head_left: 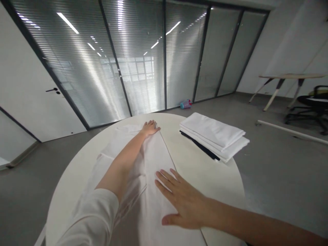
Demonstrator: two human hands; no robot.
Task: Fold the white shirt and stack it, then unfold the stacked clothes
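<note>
We are resting both hands on a white cloth, which is lying along the round bench point(205, 184) in front of us. Our left hand point(150, 128) is reaching out to the far end of the cloth point(160, 160), palm down, thumb standing apart from the fingers. Our right hand point(180, 201) is lying much nearer to us, over the right side of the cloth, with its fingers spreading wide and flat; it is gripping nothing. The cloth is running beneath and between the two hands, its straight right edge passing just beside the left thumb and under the right hand. Left of that smooth strip, the material is wrinkling beneath our left forearm, whose upper part a white sleeve point(97, 208) is covering. A stack of folded white cloths point(212, 131) is sitting on the bench to the right, well apart from both hands, with a dark strip point(200, 145) showing along its lower left edge.
</note>
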